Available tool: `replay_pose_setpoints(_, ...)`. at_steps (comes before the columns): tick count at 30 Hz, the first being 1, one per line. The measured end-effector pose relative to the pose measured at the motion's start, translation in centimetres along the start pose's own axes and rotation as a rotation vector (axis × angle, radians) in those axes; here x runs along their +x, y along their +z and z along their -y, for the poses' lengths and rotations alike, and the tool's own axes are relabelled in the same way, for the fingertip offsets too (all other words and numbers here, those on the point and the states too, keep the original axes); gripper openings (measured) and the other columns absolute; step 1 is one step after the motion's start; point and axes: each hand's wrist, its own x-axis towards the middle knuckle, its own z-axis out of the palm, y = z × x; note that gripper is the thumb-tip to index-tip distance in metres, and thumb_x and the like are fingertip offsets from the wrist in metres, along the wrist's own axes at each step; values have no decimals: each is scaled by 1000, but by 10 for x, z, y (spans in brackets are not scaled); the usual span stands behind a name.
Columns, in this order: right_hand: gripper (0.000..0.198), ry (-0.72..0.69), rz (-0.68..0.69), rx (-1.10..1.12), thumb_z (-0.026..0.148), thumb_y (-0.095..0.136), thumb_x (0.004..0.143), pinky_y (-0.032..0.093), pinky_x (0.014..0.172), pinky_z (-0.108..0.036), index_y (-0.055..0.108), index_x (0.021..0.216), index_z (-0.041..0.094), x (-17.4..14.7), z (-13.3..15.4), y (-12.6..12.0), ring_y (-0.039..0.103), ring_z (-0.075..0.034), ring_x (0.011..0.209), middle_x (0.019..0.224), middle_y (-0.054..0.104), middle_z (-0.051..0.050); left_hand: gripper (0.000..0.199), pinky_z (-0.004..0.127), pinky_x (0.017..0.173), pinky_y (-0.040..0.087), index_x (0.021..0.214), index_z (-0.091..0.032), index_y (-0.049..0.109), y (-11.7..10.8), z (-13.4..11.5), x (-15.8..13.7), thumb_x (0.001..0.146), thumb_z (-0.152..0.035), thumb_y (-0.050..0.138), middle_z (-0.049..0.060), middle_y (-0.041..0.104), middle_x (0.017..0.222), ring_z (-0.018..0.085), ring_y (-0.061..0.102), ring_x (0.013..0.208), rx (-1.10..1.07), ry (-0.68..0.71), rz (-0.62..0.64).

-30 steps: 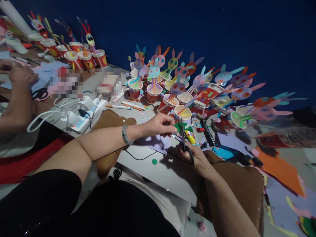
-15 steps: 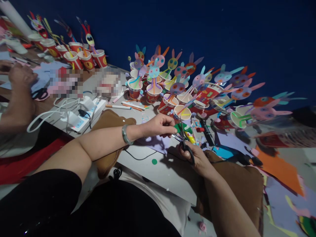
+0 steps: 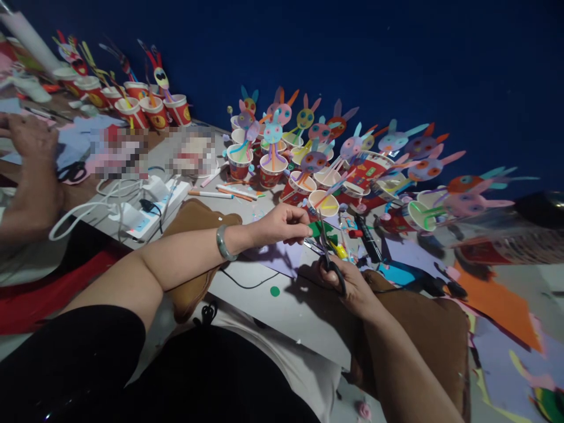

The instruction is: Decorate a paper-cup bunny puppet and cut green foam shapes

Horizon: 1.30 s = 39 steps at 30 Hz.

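Observation:
My left hand [image 3: 288, 224] is closed, pinching the left edge of a small piece of green paper [image 3: 316, 227]. In my right hand [image 3: 346, 281] is a pair of black-handled scissors [image 3: 335, 274], its blades pointing up at the green paper. The blades cross the paper, though how far they are apart is hard to see. Below the hands, a small green paper disc [image 3: 275, 291] lies on the table [image 3: 251, 298]. A sheet of pale purple paper [image 3: 282, 258] lies beneath my left hand.
Behind my hands stand several paper cups [image 3: 273, 171] with paper rabbit heads. A white power strip [image 3: 163, 208] with cables lies left. Brown cushions [image 3: 423, 329] rest at the table edge. A black marker [image 3: 369, 238] and orange paper [image 3: 497, 305] lie right. Another person's hand [image 3: 33, 135] is far left.
My hands stay almost in place, with the scissors still at the green paper. The other person's hand at far left has shifted and spread. The view has moved slightly.

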Motion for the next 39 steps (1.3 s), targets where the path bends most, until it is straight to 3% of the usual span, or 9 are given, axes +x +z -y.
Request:
replay_pose_setpoints(11, 63, 41, -4, 62, 81, 44, 82, 30, 56, -29, 45, 66, 21, 2, -2, 6, 37, -15, 63, 63, 43, 0, 32, 18, 42, 35, 65, -12, 58, 2, 4, 1, 74, -37, 75, -1, 60, 55, 4, 49, 43, -21, -2, 52)
replay_pose_setpoints(39, 66, 26, 52, 45, 86, 48, 75, 32, 58, -29, 47, 67, 21, 6, 7, 5, 38, -15, 63, 64, 45, 1, 19, 17, 43, 35, 64, -13, 56, 5, 4, 0, 74, -25, 67, -2, 59, 51, 4, 48, 41, -15, -95, 63)
